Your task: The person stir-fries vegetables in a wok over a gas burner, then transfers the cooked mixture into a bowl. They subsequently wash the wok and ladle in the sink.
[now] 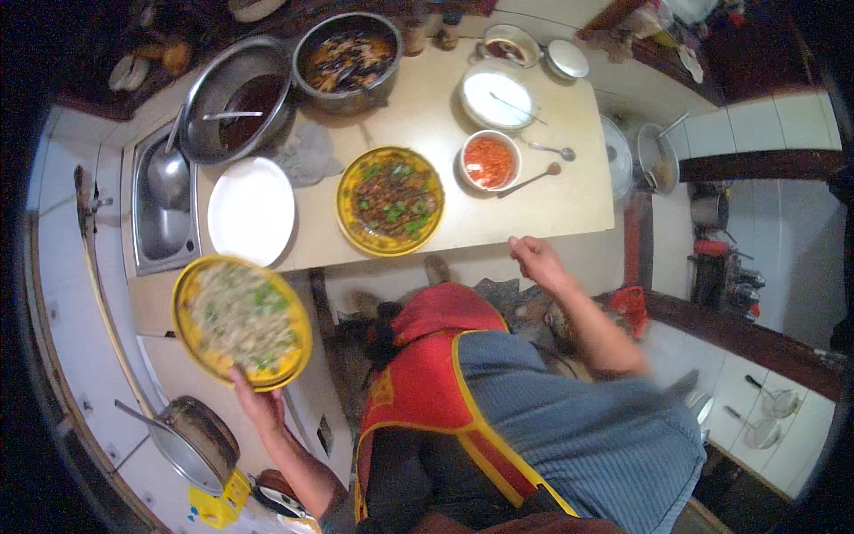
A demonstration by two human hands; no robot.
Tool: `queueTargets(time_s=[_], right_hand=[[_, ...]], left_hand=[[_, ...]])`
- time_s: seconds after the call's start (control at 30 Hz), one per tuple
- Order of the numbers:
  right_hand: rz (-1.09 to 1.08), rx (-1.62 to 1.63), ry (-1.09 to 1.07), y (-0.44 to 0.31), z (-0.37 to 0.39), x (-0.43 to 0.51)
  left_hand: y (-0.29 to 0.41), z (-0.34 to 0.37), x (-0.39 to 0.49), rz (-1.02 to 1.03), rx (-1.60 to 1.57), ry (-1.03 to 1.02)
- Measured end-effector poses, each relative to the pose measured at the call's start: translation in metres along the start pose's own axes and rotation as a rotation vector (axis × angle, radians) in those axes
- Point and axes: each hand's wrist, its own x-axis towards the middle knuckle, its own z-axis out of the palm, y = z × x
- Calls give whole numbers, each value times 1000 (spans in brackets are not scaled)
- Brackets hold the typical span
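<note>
My left hand [259, 400] grips the near rim of a yellow plate [299, 354] of pale shredded food with chopped green herbs. That plate is held off the counter's front edge at the left. My right hand [537, 260] is loosely curled by the counter's front edge, with nothing visible in it. Between the hands, on the counter, a second yellow plate [347, 227] bears a dark minced dish with green herbs. A white oval plate [251, 210] lies just beyond the held one. Right of the middle stands a white bowl of red chopped chili [489, 162].
Along the back of the counter [567, 200] stand a large metal basin [193, 127], a pot of dark food [347, 100], a white bowl [497, 100] and a small lidded pot. A grey cloth [310, 153], a spoon [557, 151] and a steel sink [167, 200] are near. A pan [193, 454] sits lower left.
</note>
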Motion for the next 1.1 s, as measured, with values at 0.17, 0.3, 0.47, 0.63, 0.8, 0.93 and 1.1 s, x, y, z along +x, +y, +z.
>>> queueTargets(time_s=[0.17, 0.3, 0.47, 0.63, 0.8, 0.93, 1.1], right_hand=[[-29, 91, 67, 61, -21, -30], [24, 220, 215, 142, -45, -52], [236, 418, 386, 151, -73, -103], [225, 514, 523, 170, -84, -131], [119, 570, 558, 232, -90, -125], [76, 552, 442, 155, -102, -108], [-256, 312, 252, 98, -140, -54]], left_hand=[[-38, 152, -3, -211, 316, -470], [-89, 290, -37, -244, 601, -828], [-195, 393, -44, -414, 699, -1127], [-293, 447, -39, -416, 803, -1127], [-289, 482, -53, -314, 710, -1214], [-247, 472, -45, -278, 936, -1352], [-180, 417, -27, 60, 1011, -1501]])
